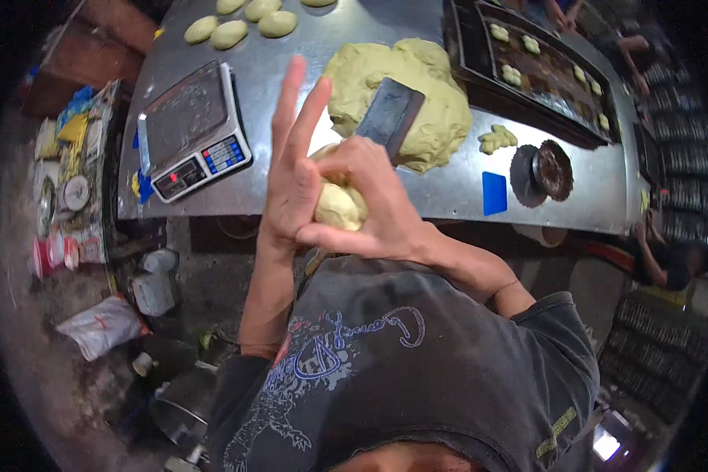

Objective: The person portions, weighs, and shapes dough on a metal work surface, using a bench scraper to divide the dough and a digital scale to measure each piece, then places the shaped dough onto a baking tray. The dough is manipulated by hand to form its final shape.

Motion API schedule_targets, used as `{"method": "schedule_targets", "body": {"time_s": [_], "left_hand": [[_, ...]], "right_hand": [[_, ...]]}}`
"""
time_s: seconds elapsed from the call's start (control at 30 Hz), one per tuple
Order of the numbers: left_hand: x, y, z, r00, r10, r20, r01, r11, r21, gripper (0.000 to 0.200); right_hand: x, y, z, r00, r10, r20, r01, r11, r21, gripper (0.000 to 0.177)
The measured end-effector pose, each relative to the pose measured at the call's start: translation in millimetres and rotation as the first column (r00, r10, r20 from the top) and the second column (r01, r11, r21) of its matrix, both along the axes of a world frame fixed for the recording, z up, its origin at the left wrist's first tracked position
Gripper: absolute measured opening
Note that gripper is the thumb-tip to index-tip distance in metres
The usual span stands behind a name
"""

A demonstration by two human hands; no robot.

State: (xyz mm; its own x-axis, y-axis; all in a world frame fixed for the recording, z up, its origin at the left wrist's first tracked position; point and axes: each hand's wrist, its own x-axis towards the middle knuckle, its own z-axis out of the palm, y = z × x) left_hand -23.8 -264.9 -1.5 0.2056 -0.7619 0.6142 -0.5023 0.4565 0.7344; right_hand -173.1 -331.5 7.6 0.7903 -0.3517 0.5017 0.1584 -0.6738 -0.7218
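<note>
A piece of pale yellow dough (340,208) is between my two hands, above the near edge of the metal table. My right hand (377,193) curls round it, with the thumb below and the fingers over the top. Its other side meets the palm of my left hand (293,169), whose fingers stretch upward and apart. Just beyond my hands lies a large mound of dough (436,118). A dark, flat-bladed scraper (387,116) rests on that mound, its near end close to my right knuckles.
On the left of the metal table (291,71) stands a digital scale (189,130). Several dough balls (230,34) lie at the back. A dark tray (539,86) holds small dough pieces; a dough scrap (497,139), blue scraper (494,193) and round brown dish (554,169) sit nearer.
</note>
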Motion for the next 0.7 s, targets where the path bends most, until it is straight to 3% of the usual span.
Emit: {"method": "schedule_targets", "body": {"time_s": [0.03,0.07,0.1,0.17,0.2,0.23,0.3,0.33,0.4,0.47,0.5,0.57,0.6,0.67,0.7], "left_hand": [[-4.5,2.0,3.6,0.995,-0.04,-0.094,0.039,0.999,-0.017,0.093],[-4.9,7.9,3.6,0.972,-0.051,-0.23,0.074,0.993,0.093,0.098],[-5.4,1.0,-24.5,0.92,-0.118,-0.374,0.156,0.985,0.073,0.108],[-3.7,11.7,-42.3,0.745,-0.203,-0.636,0.416,0.886,0.205,0.111],[-1.8,11.9,-56.5,0.656,-0.297,-0.694,0.518,0.846,0.127,0.111],[-0.6,9.2,-55.9,0.731,-0.269,-0.627,0.424,0.899,0.107,0.103],[4.2,4.0,-54.3,0.855,-0.173,-0.49,0.221,0.974,0.042,0.089],[11.5,3.9,-52.5,0.917,-0.136,-0.375,0.167,0.985,0.051,0.08],[28.3,4.3,-44.7,0.99,-0.05,-0.129,0.058,0.996,0.061,0.063],[38.5,10.8,-37.6,0.998,-0.061,-0.025,0.064,0.991,0.119,0.058],[45.3,14.8,-37.2,0.995,-0.097,0.011,0.094,0.984,0.151,0.056],[65.7,17.6,-40.1,0.967,-0.254,-0.014,0.252,0.948,0.195,0.059],[75.4,18.5,-40.5,0.98,-0.187,0.071,0.171,0.966,0.193,0.062],[94.1,21.3,-34.1,0.972,-0.043,0.232,0.005,0.986,0.165,0.071],[108.7,25.4,-23.8,0.957,0.052,0.287,-0.126,0.962,0.244,0.084]], "right_hand": [[1.5,-1.1,4.3,1.0,-0.001,0.003,0.001,1.0,-0.015,0.048],[3.4,-3.1,5.9,0.999,0.042,0.031,-0.04,0.998,-0.05,0.039],[6.3,-5.9,7.1,0.995,0.08,0.059,-0.075,0.994,-0.085,0.03],[18.6,-10.5,3.6,0.983,0.085,0.163,-0.063,0.989,-0.135,0.015],[18.2,-15.1,4.2,0.998,0.035,0.048,-0.034,0.999,-0.015,0.015],[19.8,-23.4,-4.3,0.996,-0.014,0.083,0.023,0.994,-0.104,0.019],[31.2,-29.5,-16.0,0.98,-0.135,0.147,0.153,0.981,-0.117,0.039],[37.8,-27.1,-16.7,0.963,-0.214,0.164,0.223,0.974,-0.041,0.052],[51.7,-22.4,-25.2,0.971,-0.203,0.126,0.167,0.955,0.245,0.075],[62.6,-18.7,-46.2,0.996,-0.014,0.088,-0.044,0.78,0.624,0.095],[60.9,-21.7,-60.9,0.988,0.155,-0.014,-0.114,0.777,0.618,0.103],[57.8,-12.9,-79.6,0.948,0.296,-0.12,-0.111,0.656,0.746,0.098],[58.8,-7.1,-97.9,0.936,0.347,-0.062,-0.136,0.517,0.845,0.093],[77.7,11.3,-69.4,0.948,0.298,-0.11,0.125,-0.031,0.992,0.081],[81.4,6.2,-83.6,0.932,0.345,0.11,-0.023,-0.245,0.969,0.076]]}}
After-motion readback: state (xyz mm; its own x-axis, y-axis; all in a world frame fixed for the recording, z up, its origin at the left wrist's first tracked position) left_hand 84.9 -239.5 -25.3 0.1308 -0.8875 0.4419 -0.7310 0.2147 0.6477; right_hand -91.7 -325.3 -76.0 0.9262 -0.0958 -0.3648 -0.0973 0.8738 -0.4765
